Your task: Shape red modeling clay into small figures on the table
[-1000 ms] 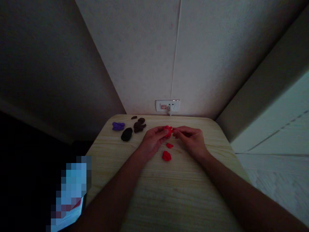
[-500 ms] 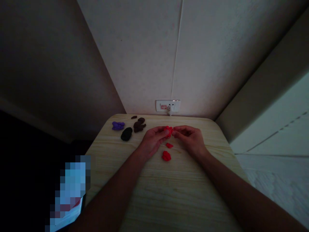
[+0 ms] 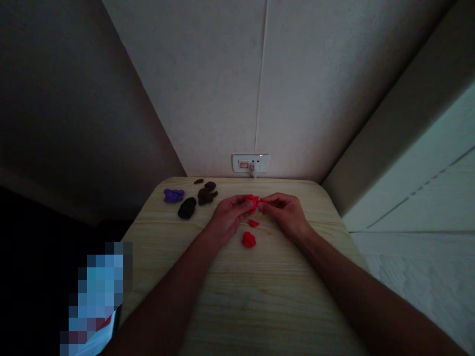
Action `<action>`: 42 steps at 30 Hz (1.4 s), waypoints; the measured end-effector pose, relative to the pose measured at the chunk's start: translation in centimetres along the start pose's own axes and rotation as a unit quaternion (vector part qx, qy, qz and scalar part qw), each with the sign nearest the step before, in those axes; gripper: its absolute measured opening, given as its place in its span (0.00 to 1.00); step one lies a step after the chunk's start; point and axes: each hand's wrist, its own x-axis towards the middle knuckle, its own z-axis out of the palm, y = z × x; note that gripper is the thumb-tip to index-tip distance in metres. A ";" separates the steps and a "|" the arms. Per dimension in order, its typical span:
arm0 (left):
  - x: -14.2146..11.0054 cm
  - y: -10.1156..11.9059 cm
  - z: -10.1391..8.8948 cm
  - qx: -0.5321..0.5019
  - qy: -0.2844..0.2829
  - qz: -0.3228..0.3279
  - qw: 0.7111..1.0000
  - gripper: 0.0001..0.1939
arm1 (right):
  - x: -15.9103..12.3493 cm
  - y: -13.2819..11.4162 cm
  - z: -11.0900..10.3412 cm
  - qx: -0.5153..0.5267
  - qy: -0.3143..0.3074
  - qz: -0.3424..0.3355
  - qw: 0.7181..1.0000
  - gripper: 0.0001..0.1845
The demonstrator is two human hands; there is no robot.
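Between finger and thumb, my left hand (image 3: 229, 217) grips a lumpy piece of red modelling clay (image 3: 254, 201). From the other side my right hand (image 3: 284, 213) pinches at the right edge of that same piece, its thumb and fingertips together. On the table just below the hands lies a small flat scrap of red clay (image 3: 253, 223). Nearer to me sits a rounder red clay lump (image 3: 249, 240). The inner side of the held piece is partly covered by my left fingers.
Purple clay (image 3: 173, 196), a black clay lump (image 3: 187, 208) and brown clay pieces (image 3: 207, 193) lie at the back left of the wooden table (image 3: 237, 296). A wall socket (image 3: 250, 163) with a plug is behind the table. A bright, pixelated screen (image 3: 100, 291) shows at lower left.
The whole view has shifted slightly, so everything appears further left. Both hands stay at the red clay, the right fingertips still pinching at its edge.
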 end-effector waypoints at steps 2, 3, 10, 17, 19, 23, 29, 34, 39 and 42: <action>0.0 0.0 -0.1 0.005 0.006 0.002 1.000 0.13 | 0.0 0.0 0.0 -0.003 -0.008 0.007 1.000 0.15; 0.1 -0.1 -0.2 0.007 0.008 0.003 1.000 0.13 | 0.0 0.0 0.0 -0.007 -0.012 0.007 1.000 0.15; 0.1 0.0 -0.2 0.006 0.011 0.005 1.000 0.13 | -0.2 -0.6 0.1 -0.027 -0.017 -0.025 0.999 0.14; 0.0 0.0 -0.1 0.015 0.015 0.000 1.000 0.13 | -0.1 -0.5 0.2 -0.024 -0.009 -0.038 0.999 0.15; 0.0 0.1 -0.2 0.015 0.017 0.000 1.000 0.13 | -0.1 -0.4 0.2 -0.015 -0.009 -0.028 0.999 0.15; 0.0 0.1 -0.2 0.015 0.024 -0.005 1.000 0.13 | -0.1 -0.4 0.2 -0.007 0.002 -0.010 1.000 0.17; 0.1 0.1 -0.1 0.012 0.030 0.001 0.999 0.14 | -0.2 -0.2 0.2 -0.013 -0.014 -0.009 1.000 0.16; 0.1 0.2 0.0 0.004 0.030 -0.007 1.000 0.14 | -0.3 -0.3 0.5 0.016 -0.010 -0.022 1.000 0.14; 0.2 0.1 -0.2 0.006 0.021 -0.006 1.000 0.13 | -0.3 -0.4 0.5 -0.001 -0.013 -0.034 0.999 0.15; 0.2 0.1 -0.1 0.012 0.023 -0.007 1.000 0.13 | -0.2 -0.3 0.4 -0.014 -0.014 -0.031 0.999 0.16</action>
